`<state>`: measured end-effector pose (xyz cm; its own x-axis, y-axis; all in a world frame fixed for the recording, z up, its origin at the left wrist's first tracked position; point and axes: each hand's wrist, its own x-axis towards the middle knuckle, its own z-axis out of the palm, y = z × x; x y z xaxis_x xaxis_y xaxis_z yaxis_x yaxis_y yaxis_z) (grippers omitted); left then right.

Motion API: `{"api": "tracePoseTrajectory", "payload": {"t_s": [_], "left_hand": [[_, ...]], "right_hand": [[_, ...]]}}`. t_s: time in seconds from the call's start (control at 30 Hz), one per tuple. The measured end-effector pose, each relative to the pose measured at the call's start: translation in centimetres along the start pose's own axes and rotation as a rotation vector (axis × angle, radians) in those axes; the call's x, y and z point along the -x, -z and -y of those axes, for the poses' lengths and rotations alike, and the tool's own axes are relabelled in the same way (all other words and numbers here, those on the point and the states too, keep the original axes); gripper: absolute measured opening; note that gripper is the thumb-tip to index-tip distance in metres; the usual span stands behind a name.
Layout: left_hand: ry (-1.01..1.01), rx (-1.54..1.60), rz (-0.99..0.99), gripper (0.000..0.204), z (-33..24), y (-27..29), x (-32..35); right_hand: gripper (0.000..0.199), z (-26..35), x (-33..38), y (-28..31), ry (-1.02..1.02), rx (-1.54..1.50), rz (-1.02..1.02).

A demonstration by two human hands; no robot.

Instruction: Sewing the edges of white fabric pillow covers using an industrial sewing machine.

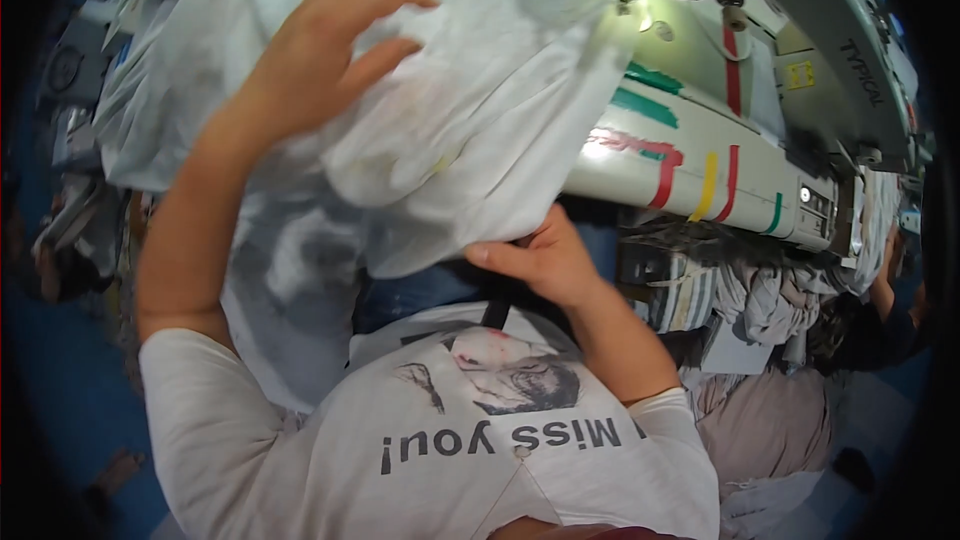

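Note:
A large white cloth [480,110] spreads over the work surface and hangs down toward my lap. One drawn-up part of it runs to the lit needle area of a sewing machine [835,50] at the upper right. My left hand [345,45] is over the cloth at the upper left, fingers curved and apart, with nothing between them. Whether it touches the fabric I cannot tell. Lower down, my right hand [545,258] grips the near edge of the cloth, thumb on top. The fingers beneath are mostly hidden by the fabric.
The machine bed [690,165] carries red, green and yellow tape strips. Crumpled pale fabric [770,300] lies below it on the right. Other people's arms show at both rims, one a forearm [884,275] at the far right. Dark equipment [72,65] stands at the far left.

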<state>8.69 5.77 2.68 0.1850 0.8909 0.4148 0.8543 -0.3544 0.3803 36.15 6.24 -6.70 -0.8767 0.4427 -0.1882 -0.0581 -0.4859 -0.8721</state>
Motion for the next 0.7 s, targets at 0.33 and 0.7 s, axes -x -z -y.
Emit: {"api": "tracePoseTrajectory", "payload": {"t_s": [0.33, 0.7], "left_hand": [[0.287, 0.04, -0.548, 0.052, -16.1, -7.0, 23.0], [0.472, -0.404, -0.859, 0.026, -5.0, -0.1, 17.2]], "right_hand": [[0.072, 7.2, -2.2, -8.7, 0.169, -0.149, 0.336], [0.054, 13.8, -1.9, -12.7, 0.346, 0.257, 0.471]]}}
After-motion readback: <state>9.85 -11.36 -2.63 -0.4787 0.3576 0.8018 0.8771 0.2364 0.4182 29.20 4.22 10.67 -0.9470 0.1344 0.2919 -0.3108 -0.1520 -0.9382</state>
